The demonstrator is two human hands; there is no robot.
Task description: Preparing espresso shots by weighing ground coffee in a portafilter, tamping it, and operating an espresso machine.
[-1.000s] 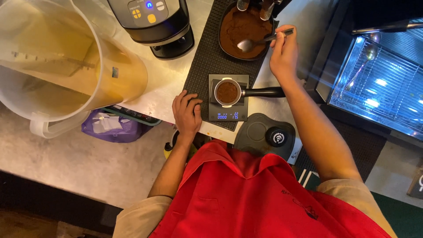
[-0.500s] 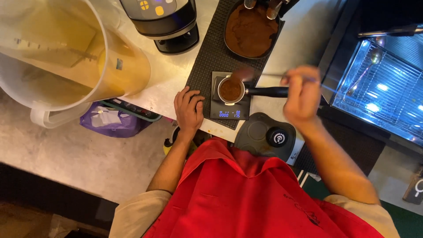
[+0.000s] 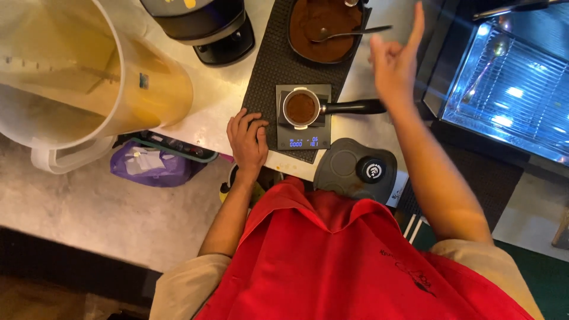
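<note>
A metal portafilter [image 3: 302, 107] filled with brown coffee grounds sits on a small black digital scale [image 3: 302, 141], its black handle pointing right. My left hand [image 3: 248, 141] rests flat on the counter edge just left of the scale, holding nothing. My right hand [image 3: 396, 60] hovers above the handle with fingers spread and empty. A metal spoon [image 3: 351, 32] lies in a dark bowl of ground coffee [image 3: 320, 41] at the back of the black mat [image 3: 267, 77].
A large translucent pitcher [image 3: 89, 77] with yellowish liquid fills the left. A black grinder base [image 3: 207, 29] stands behind. A grey tamping mat with a black tamper [image 3: 358, 170] lies at the counter edge. A metal drip tray [image 3: 510, 89] sits right.
My right hand took the spoon from the bowl to the portafilter, then let it go back in the bowl and lifted away, open. My left hand stayed put.
</note>
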